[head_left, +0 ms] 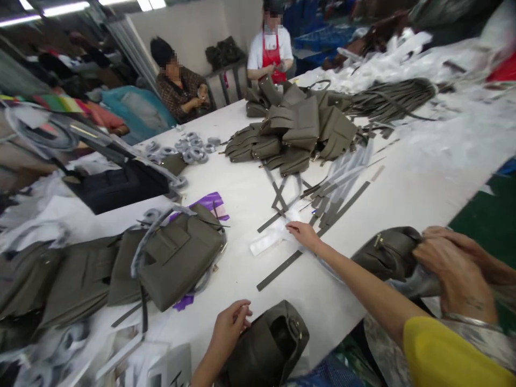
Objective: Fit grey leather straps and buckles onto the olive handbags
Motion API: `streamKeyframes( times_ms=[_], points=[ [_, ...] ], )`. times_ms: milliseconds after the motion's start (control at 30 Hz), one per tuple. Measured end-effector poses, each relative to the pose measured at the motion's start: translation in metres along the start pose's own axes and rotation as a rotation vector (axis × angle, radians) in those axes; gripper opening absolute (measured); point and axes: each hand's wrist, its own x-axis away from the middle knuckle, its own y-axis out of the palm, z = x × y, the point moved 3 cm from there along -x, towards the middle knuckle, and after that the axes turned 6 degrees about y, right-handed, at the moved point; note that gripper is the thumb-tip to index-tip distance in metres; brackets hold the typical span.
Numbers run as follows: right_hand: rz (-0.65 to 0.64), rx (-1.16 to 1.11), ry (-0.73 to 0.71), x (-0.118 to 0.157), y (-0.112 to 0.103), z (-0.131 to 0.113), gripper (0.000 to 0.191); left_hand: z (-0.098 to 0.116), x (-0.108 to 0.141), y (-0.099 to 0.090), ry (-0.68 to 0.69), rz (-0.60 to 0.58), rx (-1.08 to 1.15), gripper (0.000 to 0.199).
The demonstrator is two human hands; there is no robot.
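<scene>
My left hand (233, 322) is at the bottom centre, its fingers loosely bent and apart, beside an olive-green leather bag (264, 344) that lies on its side at the near table edge. Farther forward, my right hand (303, 235) has its fingertips pressed together at a white film-like piece (268, 240); whatever is between them is too small to tell. Around that hand lie dark green strips, one of them a long flat strip (279, 270) on the bare tabletop, and a bundle of grey-wrapped straps (342, 183).
A pile of olive bags (294, 126) rests at the back centre, more bags (177, 258) at left. Grey rolls (195, 148) lie behind. At right, another person's hands (451, 258) hold a bag (387, 252). Two people are across the white table (237, 201).
</scene>
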Motion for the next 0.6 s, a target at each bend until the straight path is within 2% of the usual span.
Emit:
streamKeyframes(
  times_ms=[100, 200, 300, 400, 500, 600],
  points=[
    [-0.118, 0.051, -0.168, -0.014, 0.028, -0.030, 0.028, 0.001, -0.015, -0.001, 0.026, 0.049, -0.035, 0.043],
    [-0.228, 0.123, -0.270, -0.024, 0.065, -0.058, 0.025, 0.006, -0.016, 0.015, 0.023, 0.004, -0.069, 0.034],
    [-0.285, 0.201, -0.297, -0.030, 0.103, -0.079, 0.024, 0.011, -0.007, 0.037, 0.031, -0.009, -0.120, 0.031],
    [-0.303, 0.264, -0.281, -0.028, 0.129, -0.093, 0.021, 0.014, 0.002, 0.049, 0.047, -0.007, -0.160, 0.031],
    [-0.344, 0.291, -0.274, -0.026, 0.134, -0.098, 0.013, 0.012, 0.006, 0.049, 0.062, -0.012, -0.168, 0.032],
    [-0.291, 0.307, -0.220, -0.038, 0.115, -0.089, 0.017, 0.009, 0.006, 0.044, 0.066, -0.003, -0.157, 0.034]
  ],
)
